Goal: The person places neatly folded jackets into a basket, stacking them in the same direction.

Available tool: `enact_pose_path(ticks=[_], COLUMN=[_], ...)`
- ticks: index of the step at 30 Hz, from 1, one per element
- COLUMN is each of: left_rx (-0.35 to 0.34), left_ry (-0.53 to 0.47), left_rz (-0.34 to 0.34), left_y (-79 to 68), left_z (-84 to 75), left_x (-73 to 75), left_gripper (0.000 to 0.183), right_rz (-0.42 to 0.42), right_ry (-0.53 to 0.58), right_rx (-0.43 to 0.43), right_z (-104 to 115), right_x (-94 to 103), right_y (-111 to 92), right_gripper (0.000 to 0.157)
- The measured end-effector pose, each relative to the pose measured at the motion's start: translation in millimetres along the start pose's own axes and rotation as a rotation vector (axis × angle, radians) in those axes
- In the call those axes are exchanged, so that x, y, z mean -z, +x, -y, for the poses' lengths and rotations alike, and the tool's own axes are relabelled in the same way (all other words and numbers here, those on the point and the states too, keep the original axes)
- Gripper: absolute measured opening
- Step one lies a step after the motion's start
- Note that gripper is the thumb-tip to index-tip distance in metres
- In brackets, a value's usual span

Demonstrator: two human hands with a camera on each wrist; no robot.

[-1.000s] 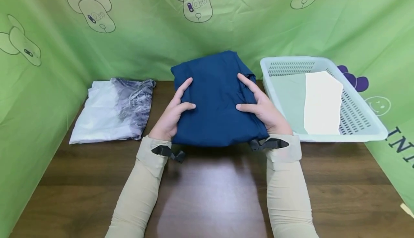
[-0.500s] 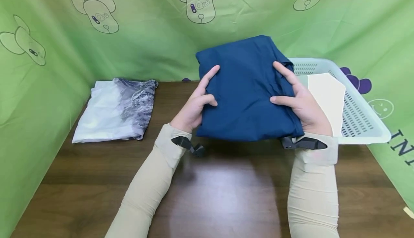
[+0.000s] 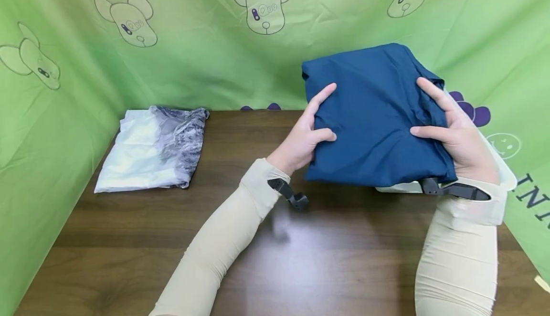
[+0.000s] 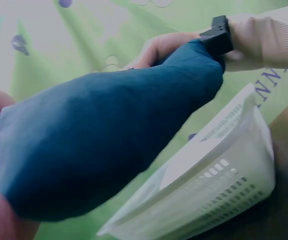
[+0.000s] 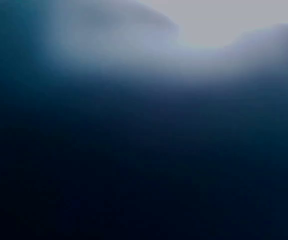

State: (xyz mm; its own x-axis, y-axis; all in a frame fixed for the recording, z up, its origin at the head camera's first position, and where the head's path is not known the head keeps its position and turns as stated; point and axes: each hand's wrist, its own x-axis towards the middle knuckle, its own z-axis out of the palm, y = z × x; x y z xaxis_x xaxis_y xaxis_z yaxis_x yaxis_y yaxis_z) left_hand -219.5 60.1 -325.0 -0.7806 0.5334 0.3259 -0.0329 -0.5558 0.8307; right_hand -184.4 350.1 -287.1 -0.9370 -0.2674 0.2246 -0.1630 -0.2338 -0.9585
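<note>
Fingers (image 3: 321, 99) gripping blue cloth (image 3: 371, 125), shifted right, above basket (image 4: 223, 197)

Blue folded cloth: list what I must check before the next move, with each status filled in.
1. Left hand grips the blue folded cloth: ok, thumb on top at its left side.
2. Right hand grips the opposite side: ok, thumb also on top.
3. Cloth smooth: not ok, creases run near the right thumb.
4. Cloth apart from the basket: ok, the left wrist view shows a gap.
5. Basket interior free: cannot tell, the cloth hides most of it.
6. Right wrist view usable: not ok, dark blur.
</note>
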Motion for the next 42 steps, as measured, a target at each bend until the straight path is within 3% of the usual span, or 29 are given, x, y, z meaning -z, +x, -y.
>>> enact_pose_path(ticks=[7, 22, 26, 31, 37, 42], left_rx=[0.027, 0.186, 0.246, 0.281, 0.315, 0.366], left_ry=[-0.034, -0.044, -0.058, -0.082, -0.067, 0.05], left_rz=[-0.014, -0.066, -0.115, -0.186, -0.209, -0.197], left_y=[15.5, 38.6, 45.0, 51.2, 52.6, 52.3], left_z=[23.2, 58.2, 68.7, 74.7, 79.5, 82.9], left_x=[-22.4, -55.6, -60.5, -63.1, -67.0, -69.4], left_gripper=[0.096, 0.093, 0.095, 0.094, 0.091, 0.085], right_rz=[-0.013, -0.067, -0.063, -0.074, -0.111, -0.079], right_ry=[0.107, 0.025, -0.019, -0.087, -0.177, -0.065], right_rx=[-0.005, -0.026, -0.036, -0.108, -0.152, -0.131], right_z=[5, 5, 2, 1, -1, -4], right_x=[35.4, 93.0, 105.3, 115.0, 127.6, 138.2], right_y=[-11, -27, -28, -22, -16, -13], right_gripper=[0.087, 0.088, 0.088, 0.087, 0.085, 0.086])
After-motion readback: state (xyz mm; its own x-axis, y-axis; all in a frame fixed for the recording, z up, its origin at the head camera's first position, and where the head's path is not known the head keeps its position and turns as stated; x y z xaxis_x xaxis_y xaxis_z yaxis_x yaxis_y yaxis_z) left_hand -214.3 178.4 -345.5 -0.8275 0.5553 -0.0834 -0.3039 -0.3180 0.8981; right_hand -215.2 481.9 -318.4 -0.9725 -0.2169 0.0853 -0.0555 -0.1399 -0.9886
